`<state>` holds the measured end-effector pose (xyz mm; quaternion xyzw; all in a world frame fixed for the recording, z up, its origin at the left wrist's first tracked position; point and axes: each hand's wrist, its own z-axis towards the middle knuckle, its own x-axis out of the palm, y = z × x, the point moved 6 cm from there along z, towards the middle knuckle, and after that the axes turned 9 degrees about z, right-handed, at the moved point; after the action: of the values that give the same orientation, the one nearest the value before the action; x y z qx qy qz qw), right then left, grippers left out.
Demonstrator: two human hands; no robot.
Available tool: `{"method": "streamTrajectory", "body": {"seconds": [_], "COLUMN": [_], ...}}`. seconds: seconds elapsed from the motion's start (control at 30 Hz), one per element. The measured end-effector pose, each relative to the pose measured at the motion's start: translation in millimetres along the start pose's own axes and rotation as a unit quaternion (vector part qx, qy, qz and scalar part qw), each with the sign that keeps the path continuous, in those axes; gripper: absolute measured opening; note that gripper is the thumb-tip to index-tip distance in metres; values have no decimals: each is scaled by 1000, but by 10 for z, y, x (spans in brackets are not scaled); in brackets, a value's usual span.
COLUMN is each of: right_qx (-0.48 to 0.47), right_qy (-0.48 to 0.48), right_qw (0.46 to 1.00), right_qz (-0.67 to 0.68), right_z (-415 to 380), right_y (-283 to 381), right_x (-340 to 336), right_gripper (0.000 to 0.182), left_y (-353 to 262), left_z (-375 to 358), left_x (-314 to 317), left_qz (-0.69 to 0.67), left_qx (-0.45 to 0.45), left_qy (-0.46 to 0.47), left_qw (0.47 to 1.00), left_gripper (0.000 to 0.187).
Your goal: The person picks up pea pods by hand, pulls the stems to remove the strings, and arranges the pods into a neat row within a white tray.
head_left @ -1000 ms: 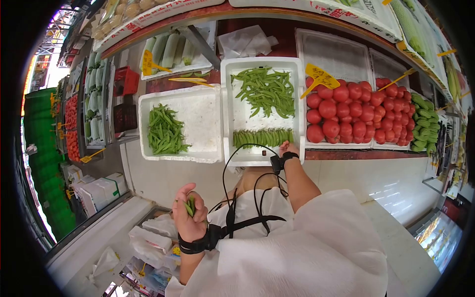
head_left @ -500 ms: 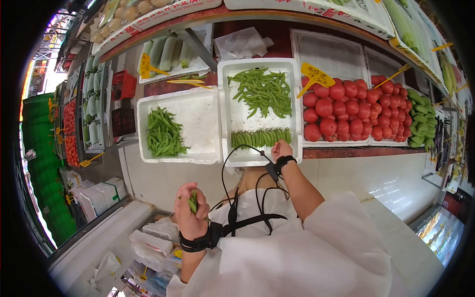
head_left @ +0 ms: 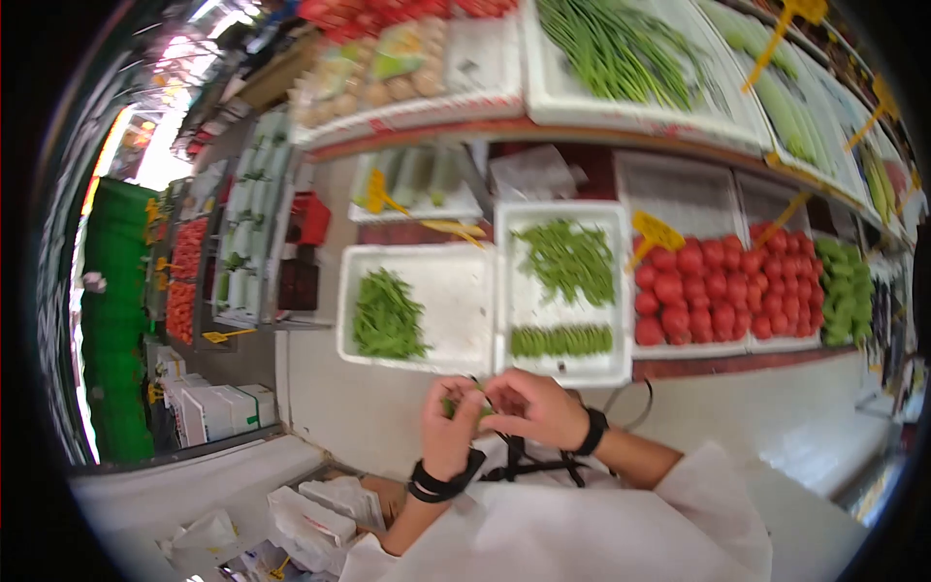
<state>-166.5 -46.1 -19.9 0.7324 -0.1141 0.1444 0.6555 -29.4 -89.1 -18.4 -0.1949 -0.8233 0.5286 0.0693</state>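
My left hand (head_left: 448,438) is closed around a few green pea pods (head_left: 448,407), in front of the boxes. My right hand (head_left: 545,415) meets it from the right, its fingers bent and pinched against the pods. What its fingertips grip is blurred. Just beyond my hands stands a white foam box (head_left: 623,291). Loose pea pods (head_left: 567,257) lie heaped at its back, and a neat row of pods (head_left: 562,340) runs along its front. Another heap of pods (head_left: 385,315) fills the left side of the neighbouring foam box (head_left: 456,310).
Tomatoes (head_left: 698,291) fill boxes on the right, with green vegetables (head_left: 846,291) past them. Yellow price tags (head_left: 657,233) stick up between boxes. A raised shelf (head_left: 640,136) behind carries green stalks (head_left: 630,53) and bagged round produce (head_left: 407,63). White cartons (head_left: 228,412) stand lower left.
My right hand has left the row of pods and come back to my left hand, which moved right with its pods. The view has tilted upward, showing more of the back shelf.
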Motion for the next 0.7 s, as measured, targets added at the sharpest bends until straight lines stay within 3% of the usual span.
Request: {"method": "streamTrajectory", "body": {"seconds": [0.13, 0.23, 0.33, 0.5, 0.6, 0.7], "right_qx": [42, 46, -11, -13, -33, 5], "right_qy": [-27, -19, 2, 20, -20, -54], "right_qw": [997, 999, 1000, 996, 989, 985], "right_qz": [61, 21, -25, 84, 144, 165], "right_z": [24, 54, 119, 109, 174, 185], "right_y": [-69, 69, 115, 194, 226, 111], "right_x": [138, 209, 263, 387, 373, 295], "right_gripper": [17, 14, 14, 16, 18, 20], "left_y": [-110, -80, -60, 23, 29, 105], "left_z": [-50, -87, -157, -186, -193, -208], "left_x": [-57, -164, -273, -448, -513, -555], "left_qz": [-83, -132, -170, -254, -287, -270], "left_qx": [40, 23, -3, -55, -46, -21], "left_qy": [21, 35, 32, 18, 25, 55], "left_qw": [996, 990, 985, 966, 957, 961], "left_gripper": [14, 16, 18, 21, 20, 19]}}
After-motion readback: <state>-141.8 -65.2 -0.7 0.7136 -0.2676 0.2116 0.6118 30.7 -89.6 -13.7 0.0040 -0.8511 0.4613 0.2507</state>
